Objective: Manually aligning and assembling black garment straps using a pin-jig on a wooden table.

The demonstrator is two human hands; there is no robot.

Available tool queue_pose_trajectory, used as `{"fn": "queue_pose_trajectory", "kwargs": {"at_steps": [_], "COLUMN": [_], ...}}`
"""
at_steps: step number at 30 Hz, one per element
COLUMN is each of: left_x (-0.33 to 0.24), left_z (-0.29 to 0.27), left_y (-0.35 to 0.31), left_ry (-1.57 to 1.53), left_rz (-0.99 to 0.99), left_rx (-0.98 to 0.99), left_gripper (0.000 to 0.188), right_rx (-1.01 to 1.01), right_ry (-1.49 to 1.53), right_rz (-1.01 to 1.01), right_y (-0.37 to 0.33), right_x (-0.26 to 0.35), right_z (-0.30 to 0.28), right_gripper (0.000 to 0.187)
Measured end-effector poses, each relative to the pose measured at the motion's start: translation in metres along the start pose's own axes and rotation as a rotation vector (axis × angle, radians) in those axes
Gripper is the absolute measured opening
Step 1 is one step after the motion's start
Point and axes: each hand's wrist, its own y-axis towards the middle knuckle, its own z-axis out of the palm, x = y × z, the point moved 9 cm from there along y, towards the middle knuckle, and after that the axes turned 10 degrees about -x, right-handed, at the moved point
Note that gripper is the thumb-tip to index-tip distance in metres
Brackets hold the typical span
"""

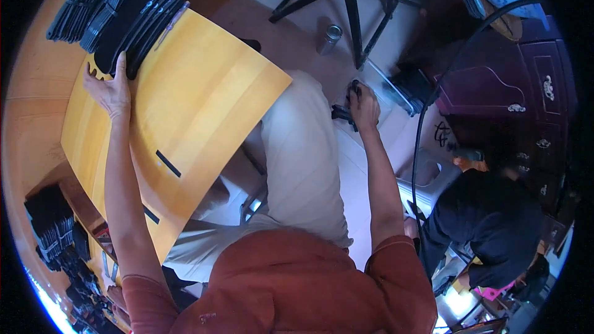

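Several bundles of black socks point(117, 6) lie side by side at the far left of a yellow wooden table point(204, 86). My left hand point(111, 91) is at the near end of one sock in this row, touching it. Its thumb points forward along the sock and its fingers are spread on the left side. Out to the right, beyond my knee, my right hand point(366, 108) is closed around a small black object point(341, 112). Parts of it stick out on the left of the fingers, and its exact kind is hard to make out.
Two black strips point(168, 164) mark the tabletop. A metal can point(331, 35) stands on the floor by a black-legged stand point(352, 15). A black cable point(419, 130) hangs at right, before a dark cabinet point(495, 86). A person in black point(489, 219) bends at the lower right.
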Motion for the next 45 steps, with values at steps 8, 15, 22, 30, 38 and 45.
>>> {"fn": "queue_pose_trajectory", "kwargs": {"at_steps": [8,15,22,30,38,45], "left_x": [0.012,0.015,-0.097,-0.137,-0.134,-0.15], "left_z": [-0.004,-0.053,-0.088,-0.193,-0.242,-0.252], "left_y": [-0.007,-0.023,-0.068,-0.114,-0.18,-0.215], "left_ry": [-0.027,-0.053,-0.26,-0.341,-0.113,-0.13], "left_rz": [0.008,-0.061,0.051,0.027,0.101,0.197], "left_rx": [-0.022,0.033,0.191,0.356,0.468,0.537], "left_gripper": [0.096,0.093,0.078,0.066,0.042,0.044], "right_rx": [0.358,0.825,0.558,0.656,0.738,0.776], "right_ry": [-0.256,-0.129,-0.136,-0.099,-0.083,-0.072], "right_rz": [-0.093,-0.025,-0.144,-0.254,-0.288,-0.285], "right_y": [-0.198,-0.25,-0.282,-0.284,-0.306,-0.319], "right_x": [-0.081,-0.047,-0.099,-0.037,-0.042,-0.049], "right_z": [0.074,0.119,0.152,0.148,0.157,0.158], "right_gripper": [0.048,0.034,0.04,0.04,0.04,0.039]}}
